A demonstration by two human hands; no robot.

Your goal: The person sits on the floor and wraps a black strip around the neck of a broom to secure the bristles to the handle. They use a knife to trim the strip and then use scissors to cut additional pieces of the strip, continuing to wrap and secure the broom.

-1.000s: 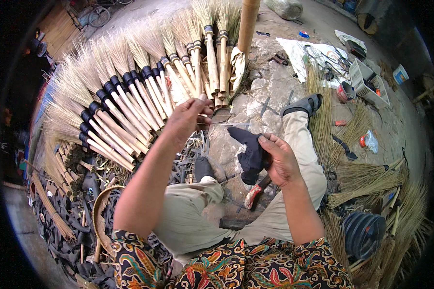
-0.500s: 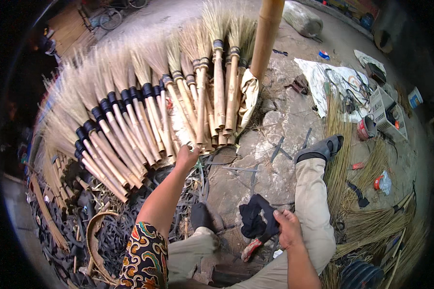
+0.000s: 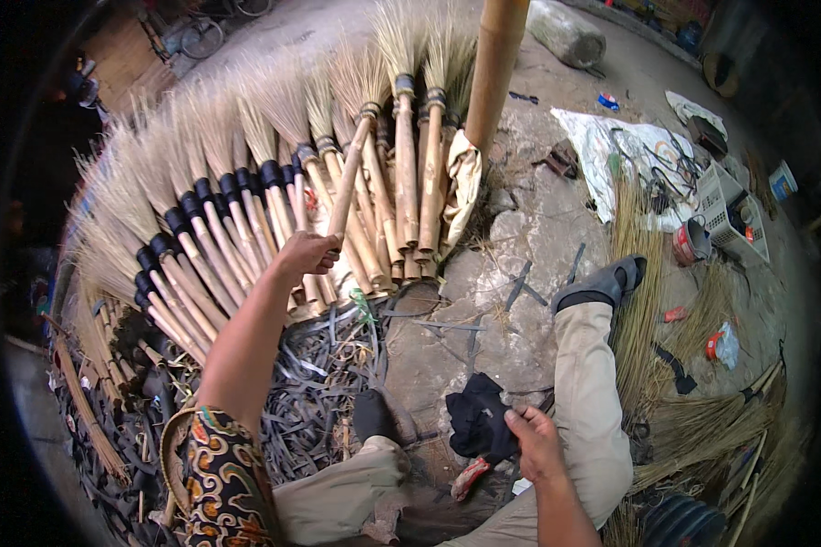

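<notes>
Rough stone and concrete ground (image 3: 529, 246) is serving as the work area, with the person sitting low, legs stretched forward and a grey shoe (image 3: 602, 284) pointing away. Finished brooms (image 3: 246, 219) are lying fanned out in a wide arc across the left and upper part of the view, handles toward the person and bristles outward, beside a thick bamboo post (image 3: 493, 64).

The left hand (image 3: 306, 253) is reaching forward with fingers clenched around the lower end of one broom handle (image 3: 348, 178); that broom is lying tilted across the others, its bristle head resting on top of the fan near the post. The right hand (image 3: 534, 442) is resting near the right thigh and grasping a dark cloth (image 3: 479, 421) at its edge. A red-handled tool (image 3: 470, 477) is lying just beside the cloth, on the ground between the legs.

Black strips and scrap (image 3: 324, 383) are heaping up beneath the left arm. Loose straw bundles (image 3: 702, 428) are lying to the right, near a white crate (image 3: 730, 214) and a white sheet (image 3: 629, 155).
</notes>
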